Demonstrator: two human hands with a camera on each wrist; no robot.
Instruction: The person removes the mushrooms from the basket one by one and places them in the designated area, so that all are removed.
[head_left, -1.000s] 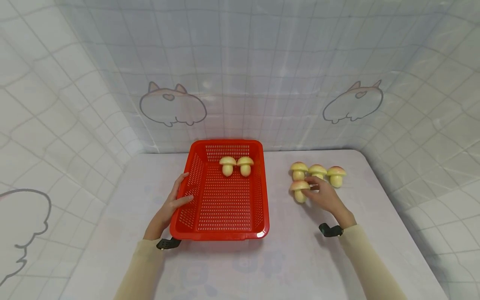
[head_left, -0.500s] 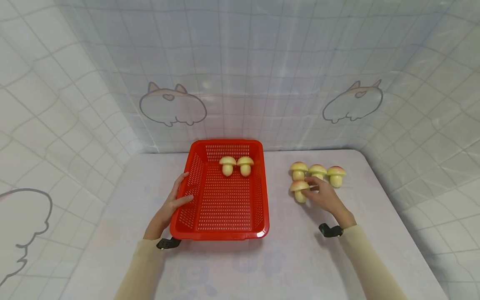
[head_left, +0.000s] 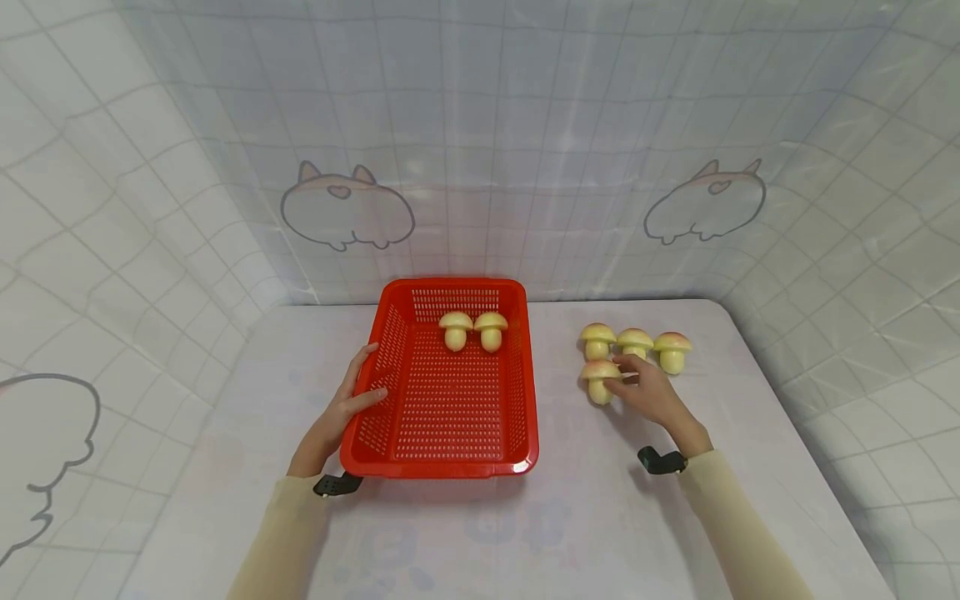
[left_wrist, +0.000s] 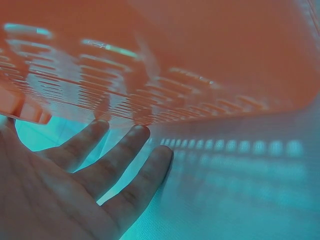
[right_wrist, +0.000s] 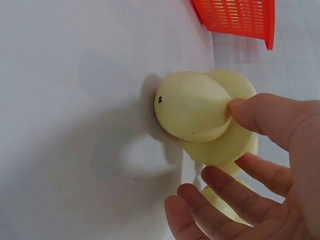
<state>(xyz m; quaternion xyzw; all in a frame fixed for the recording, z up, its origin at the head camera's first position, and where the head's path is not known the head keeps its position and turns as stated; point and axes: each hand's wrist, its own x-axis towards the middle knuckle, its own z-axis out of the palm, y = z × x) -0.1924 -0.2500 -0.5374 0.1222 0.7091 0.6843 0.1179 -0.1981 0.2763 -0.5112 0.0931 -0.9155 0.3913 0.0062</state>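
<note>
My left hand holds the left side of a red perforated plastic basket, its thumb over the rim. From below in the left wrist view, the fingers touch the basket's outer wall. Two yellow toy mushrooms lie side by side at the basket's far end. To the right of the basket, my right hand pinches another toy mushroom with a pinkish cap. In the right wrist view its thumb lies against the stem and the index fingertip is at the cap's edge, while the other fingers are spread.
Just behind the pinched mushroom, three more toy mushrooms stand in a row: a left one, a middle one partly behind my fingers, and a right one. White tiled-pattern sheeting rises behind the pale tabletop and along both sides.
The mushroom at my right hand has shifted very slightly to the right. Both hands keep nearly the same place, and the basket stays where it was.
</note>
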